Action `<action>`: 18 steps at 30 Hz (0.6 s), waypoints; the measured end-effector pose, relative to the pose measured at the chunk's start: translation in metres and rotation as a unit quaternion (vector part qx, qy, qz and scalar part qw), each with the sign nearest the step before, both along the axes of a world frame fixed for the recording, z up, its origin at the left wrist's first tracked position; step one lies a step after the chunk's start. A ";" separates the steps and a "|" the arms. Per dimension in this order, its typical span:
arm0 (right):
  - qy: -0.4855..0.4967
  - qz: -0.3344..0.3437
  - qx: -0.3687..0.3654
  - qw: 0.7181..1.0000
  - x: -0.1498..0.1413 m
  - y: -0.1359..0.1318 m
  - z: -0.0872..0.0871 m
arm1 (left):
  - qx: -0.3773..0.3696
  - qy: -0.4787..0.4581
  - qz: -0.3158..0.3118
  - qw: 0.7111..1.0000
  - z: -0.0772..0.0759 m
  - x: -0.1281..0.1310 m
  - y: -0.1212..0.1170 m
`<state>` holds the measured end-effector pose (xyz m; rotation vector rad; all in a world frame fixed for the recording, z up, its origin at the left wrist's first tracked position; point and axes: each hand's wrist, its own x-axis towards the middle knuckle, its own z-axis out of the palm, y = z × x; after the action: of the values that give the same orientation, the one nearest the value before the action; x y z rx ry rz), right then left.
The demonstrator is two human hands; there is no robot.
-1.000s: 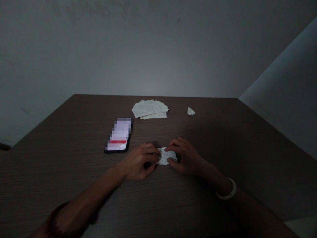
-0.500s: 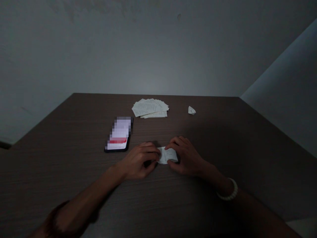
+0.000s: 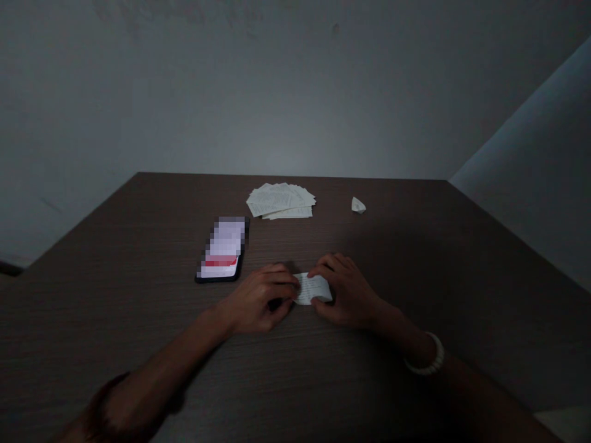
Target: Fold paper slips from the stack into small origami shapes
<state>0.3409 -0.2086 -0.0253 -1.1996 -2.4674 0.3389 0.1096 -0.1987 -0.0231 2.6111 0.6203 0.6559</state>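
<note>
A small white slip of printed paper point(image 3: 312, 288) lies on the dark wooden table point(image 3: 138, 320), between both my hands. My left hand point(image 3: 258, 303) has its fingers curled and pinches the slip's left edge. My right hand point(image 3: 348, 295) pinches the slip's right edge between thumb and fingers and presses it to the table. A white bead bracelet point(image 3: 427, 360) sits on my right wrist.
A black phone point(image 3: 222, 252) with a lit screen lies left of my hands. A fanned stack of printed paper slips point(image 3: 281, 201) sits near the table's far edge, with a small folded paper piece point(image 3: 357, 205) to its right. Grey walls stand behind.
Both hands stay on the slip; its visible shape has shifted slightly between the fingers. Nothing else has moved.
</note>
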 end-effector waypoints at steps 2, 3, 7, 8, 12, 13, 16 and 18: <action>0.000 0.000 -0.001 1.000 0.000 0.000 0.000 | -0.001 0.003 -0.001 1.000 0.000 0.000 0.000; 0.000 -0.001 -0.001 1.000 0.000 0.000 0.000 | -0.002 0.004 -0.001 1.000 0.000 0.000 0.001; 0.002 -0.004 -0.005 1.000 -0.001 -0.001 0.000 | -0.010 0.005 0.000 1.000 0.002 -0.001 0.001; 0.004 -0.006 -0.005 1.000 -0.001 -0.001 0.000 | -0.012 0.004 0.000 1.000 0.003 -0.001 0.001; 0.003 -0.011 -0.003 1.000 -0.001 -0.002 0.000 | -0.026 -0.009 0.000 1.000 0.003 -0.001 0.001; 0.003 -0.013 -0.001 1.000 -0.001 -0.002 0.000 | -0.032 -0.015 0.001 0.999 0.002 -0.001 0.001; 0.002 -0.018 0.003 1.000 -0.001 -0.002 0.000 | -0.051 -0.029 0.013 0.998 0.000 0.000 0.002; 0.002 -0.022 0.007 1.000 0.000 -0.002 -0.001 | -0.062 -0.036 0.023 0.997 -0.001 0.000 0.002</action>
<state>0.3412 -0.2108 -0.0259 -1.2441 -2.4324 0.3097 0.1100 -0.1969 -0.0240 2.4542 0.6795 0.6984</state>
